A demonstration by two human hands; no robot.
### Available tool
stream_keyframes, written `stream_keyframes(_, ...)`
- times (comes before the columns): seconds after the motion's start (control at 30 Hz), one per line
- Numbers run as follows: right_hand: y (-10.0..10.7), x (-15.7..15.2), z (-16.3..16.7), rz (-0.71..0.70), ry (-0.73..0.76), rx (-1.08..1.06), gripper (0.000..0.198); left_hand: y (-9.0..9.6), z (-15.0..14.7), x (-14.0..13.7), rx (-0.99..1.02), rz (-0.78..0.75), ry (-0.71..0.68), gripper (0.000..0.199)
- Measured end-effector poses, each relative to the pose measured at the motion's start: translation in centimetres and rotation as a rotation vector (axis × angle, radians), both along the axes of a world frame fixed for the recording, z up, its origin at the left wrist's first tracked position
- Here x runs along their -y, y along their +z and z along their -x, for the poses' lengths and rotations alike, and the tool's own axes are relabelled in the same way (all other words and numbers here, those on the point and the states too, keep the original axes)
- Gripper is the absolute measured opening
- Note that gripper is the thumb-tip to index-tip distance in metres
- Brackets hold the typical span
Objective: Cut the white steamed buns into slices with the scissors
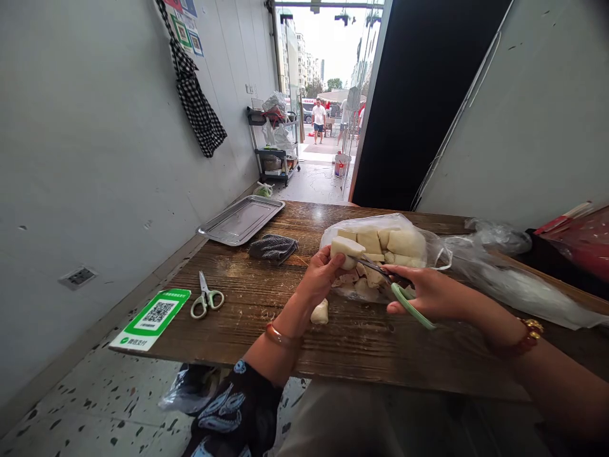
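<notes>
My left hand (322, 274) pinches a pale, blocky piece of food (346, 246), maybe a steamed bun, and holds it above the table. Green-handled scissors (410, 304) are gripped in my right hand (425, 292); their blades point left and meet the lower edge of the piece. Whether the blades are closed on it I cannot tell. Just behind both hands lies a clear plastic bag (399, 222) with several similar blocks (406, 243) and some thinner cut pieces. A small pale lump (320, 311) sits on the wood beside my left wrist.
White-handled scissors (207, 297) and a green QR code card (155, 317) lie at the left. Farther back are a dark cloth (273, 248) and a metal tray (242, 219). Crumpled plastic bags (514, 273) cover the right side of the wooden table (257, 330).
</notes>
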State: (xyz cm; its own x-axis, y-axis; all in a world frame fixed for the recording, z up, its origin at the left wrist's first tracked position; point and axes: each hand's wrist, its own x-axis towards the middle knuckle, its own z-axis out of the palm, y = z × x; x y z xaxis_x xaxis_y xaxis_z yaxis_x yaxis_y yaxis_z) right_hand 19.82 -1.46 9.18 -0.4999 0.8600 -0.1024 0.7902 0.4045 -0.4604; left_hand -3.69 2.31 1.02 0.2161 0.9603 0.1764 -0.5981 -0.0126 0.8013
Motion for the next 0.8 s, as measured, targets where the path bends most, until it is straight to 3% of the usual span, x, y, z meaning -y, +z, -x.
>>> stream_keyframes(0.17, -0.07, -0.13, -0.15, -0.043, 0.004, 0.061, 0.083, -0.05, 0.05, -0.04, 0.001, -0.008, -0.008, 0.054)
stream_keyframes(0.5, 0.9, -0.23, 0.31, 0.028, 0.017, 0.066, 0.083, 0.06, 0.07, 0.01, 0.011, -0.023, -0.003, 0.053)
stream_keyframes(0.8, 0.23, -0.5, -0.23, -0.024, -0.01, 0.017, 0.078, 0.24, -0.08, 0.13, -0.024, -0.001, 0.006, 0.054)
